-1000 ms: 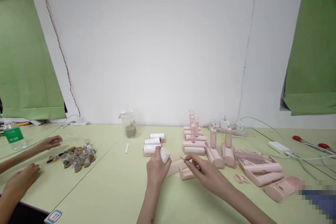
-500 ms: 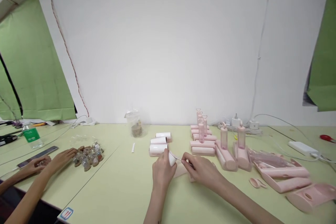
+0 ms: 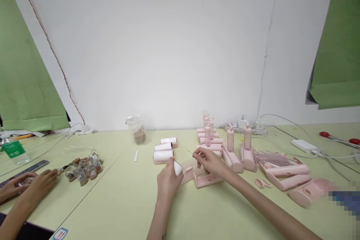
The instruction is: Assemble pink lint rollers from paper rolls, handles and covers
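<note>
My left hand (image 3: 168, 180) is wrapped round a white roll (image 3: 177, 168), tilted, with one end showing past the fingers. My right hand (image 3: 209, 162) is pinched on a thin, pale strip (image 3: 189, 152) whose end pokes out to the left of the fingertips; its exact kind is too small to tell. The two hands are apart. Below my right hand lies an open pink plastic casing (image 3: 208, 180), partly covered by the hand. Beyond my left hand, three white rolls with hollow cores (image 3: 163, 156) lie side by side.
Pink casings with small upright pink bottles (image 3: 230, 141) stand at right-centre, with more pink parts (image 3: 289, 178) further right. A pink scoop (image 3: 261, 183) lies nearer. Left are a clear bag (image 3: 137, 131), small glass jars (image 3: 84, 168) and another person's hands (image 3: 42, 182).
The strip that ran from the roll to my right hand now hangs off the roll, in my right fingers only. My hands have moved apart. The view has shifted right.
</note>
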### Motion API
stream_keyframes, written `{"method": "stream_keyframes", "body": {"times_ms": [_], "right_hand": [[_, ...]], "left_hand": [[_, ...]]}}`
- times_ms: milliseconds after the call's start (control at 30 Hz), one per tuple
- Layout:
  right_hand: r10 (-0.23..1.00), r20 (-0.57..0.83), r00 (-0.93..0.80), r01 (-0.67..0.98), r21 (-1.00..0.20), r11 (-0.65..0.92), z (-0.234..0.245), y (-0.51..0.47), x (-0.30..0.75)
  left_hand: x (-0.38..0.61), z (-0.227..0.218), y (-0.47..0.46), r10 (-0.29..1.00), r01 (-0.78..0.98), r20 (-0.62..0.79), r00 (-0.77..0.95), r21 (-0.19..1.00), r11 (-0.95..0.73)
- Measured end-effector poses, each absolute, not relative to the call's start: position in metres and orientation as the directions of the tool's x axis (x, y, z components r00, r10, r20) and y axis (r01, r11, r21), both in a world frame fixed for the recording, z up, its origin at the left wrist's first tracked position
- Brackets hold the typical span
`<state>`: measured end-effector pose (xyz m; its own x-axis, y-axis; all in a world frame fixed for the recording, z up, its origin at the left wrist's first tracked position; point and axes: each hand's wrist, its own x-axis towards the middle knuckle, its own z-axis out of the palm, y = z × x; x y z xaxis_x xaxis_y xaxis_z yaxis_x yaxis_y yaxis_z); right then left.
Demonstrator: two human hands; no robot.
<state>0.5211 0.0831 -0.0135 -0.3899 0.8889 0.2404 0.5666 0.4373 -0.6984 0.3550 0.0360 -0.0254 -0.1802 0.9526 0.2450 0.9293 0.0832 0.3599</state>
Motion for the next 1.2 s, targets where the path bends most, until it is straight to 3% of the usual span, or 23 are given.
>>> {"method": "stream_keyframes", "body": {"times_ms": [133, 300, 400, 533, 600, 700, 900, 1100, 1200], "right_hand": [[0.866, 0.359, -0.348, 0.451, -0.746, 0.49, -0.007, 0.088, 0.522], [0.846, 0.464, -0.264, 0.335, -0.778, 0.532, 0.006, 0.089, 0.527], [0.856, 0.498, -0.138, 0.141, -0.846, 0.514, 0.016, 0.086, 0.534], [0.822, 0.57, -0.015, -0.048, -0.821, 0.569, 0.032, 0.072, 0.537], [0.788, 0.615, -0.024, -0.037, -0.788, 0.614, 0.037, 0.063, 0.535], [0.733, 0.662, -0.157, 0.119, -0.724, 0.679, 0.04, 0.05, 0.529], [0.588, 0.755, -0.29, 0.295, -0.514, 0.806, 0.04, 0.04, 0.524], [0.606, 0.725, -0.327, 0.404, -0.472, 0.783, 0.033, 0.044, 0.521], [0.621, 0.751, -0.224, 0.331, -0.541, 0.773, 0.039, 0.043, 0.526]], "left_hand": [[0.354, -0.023, 0.037, 0.944, 0.897, 0.235, -0.231, 0.428, 0.113], [0.355, -0.015, 0.035, 0.885, 0.769, 0.31, -0.347, 0.634, 0.079], [0.358, -0.018, 0.035, 0.804, 0.66, 0.478, -0.354, 0.737, -0.148], [0.365, -0.03, 0.039, 0.756, 0.48, 0.617, -0.22, 0.743, -0.467], [0.368, -0.036, 0.041, 0.788, 0.418, 0.599, -0.14, 0.758, -0.501], [0.371, -0.042, 0.044, 0.83, 0.381, 0.552, -0.084, 0.787, -0.485], [0.368, -0.045, 0.052, 0.82, 0.276, 0.549, -0.162, 0.823, -0.496], [0.372, -0.048, 0.049, 0.803, 0.344, 0.596, -0.011, 0.757, -0.556], [0.37, -0.048, 0.047, 0.766, 0.456, 0.642, 0.048, 0.668, -0.588]]}}
